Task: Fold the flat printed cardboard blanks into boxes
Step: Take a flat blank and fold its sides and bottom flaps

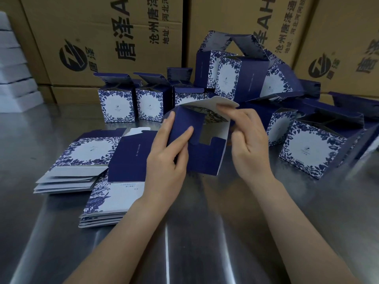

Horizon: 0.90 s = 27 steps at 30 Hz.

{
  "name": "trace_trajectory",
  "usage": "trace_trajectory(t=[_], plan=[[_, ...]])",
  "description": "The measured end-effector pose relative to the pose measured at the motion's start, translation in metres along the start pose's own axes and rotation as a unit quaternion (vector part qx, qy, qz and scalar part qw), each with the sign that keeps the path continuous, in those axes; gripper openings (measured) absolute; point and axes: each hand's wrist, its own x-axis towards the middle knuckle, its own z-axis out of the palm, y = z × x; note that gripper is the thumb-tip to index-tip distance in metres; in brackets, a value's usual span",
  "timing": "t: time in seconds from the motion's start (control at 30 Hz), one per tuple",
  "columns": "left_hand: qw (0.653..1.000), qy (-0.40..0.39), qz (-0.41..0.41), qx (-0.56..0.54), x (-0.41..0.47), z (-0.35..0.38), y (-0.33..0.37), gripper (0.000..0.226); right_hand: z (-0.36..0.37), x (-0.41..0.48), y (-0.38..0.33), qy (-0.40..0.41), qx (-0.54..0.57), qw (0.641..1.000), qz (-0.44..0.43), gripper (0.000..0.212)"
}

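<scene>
A navy and white floral cardboard blank (pixel 205 154) is held up over the table centre, partly opened into a box shape. My left hand (pixel 170 156) grips its left side, fingers pressing a navy flap inward. My right hand (pixel 249 140) pinches the pale top flap at its right edge. Two stacks of flat blanks (pixel 86 160) lie to the left on the table, one nearer stack (pixel 106 203) just beside my left forearm. Folded boxes (pixel 117 105) stand in a row behind.
A loose heap of folded boxes (pixel 307 148) fills the right and back of the shiny metal table (pixel 194 232). Large brown shipping cartons (pixel 102 37) wall off the back. White foam pieces (pixel 14 78) are stacked at the far left.
</scene>
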Motion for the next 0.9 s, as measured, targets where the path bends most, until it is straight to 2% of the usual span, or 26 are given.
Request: trace_trajectory(t=[0.2, 0.3, 0.43, 0.53, 0.6, 0.67, 0.77, 0.9], plan=[[0.999, 0.031, -0.008, -0.034, 0.0, 0.0, 0.003, 0.034, -0.002, 0.001, 0.007, 0.001, -0.04, 0.998, -0.05, 0.038], [0.998, 0.041, -0.02, -0.053, 0.001, 0.001, 0.007, 0.031, 0.0, -0.002, 0.01, 0.018, -0.072, 0.995, -0.07, 0.039], [0.992, 0.061, -0.061, -0.096, -0.001, 0.0, 0.012, 0.026, 0.004, -0.004, 0.013, 0.013, 0.006, 0.998, -0.062, 0.047], [0.977, 0.077, -0.123, -0.158, 0.003, -0.004, 0.013, 0.035, 0.008, -0.006, 0.008, 0.056, 0.11, 0.992, 0.019, 0.06], [0.957, 0.091, -0.18, -0.207, 0.008, -0.005, 0.011, 0.047, 0.012, -0.006, 0.001, 0.092, 0.202, 0.968, 0.114, 0.068], [0.938, 0.091, -0.232, -0.241, 0.013, -0.004, 0.01, 0.051, 0.015, -0.006, -0.002, 0.095, 0.239, 0.951, 0.173, 0.066], [0.914, 0.085, -0.283, -0.279, 0.018, -0.002, 0.008, 0.038, 0.02, -0.008, -0.004, 0.056, 0.245, 0.949, 0.189, 0.052], [0.898, 0.113, -0.301, -0.299, 0.02, -0.002, 0.005, 0.022, 0.025, -0.01, -0.007, 0.045, 0.338, 0.913, 0.222, 0.039]])
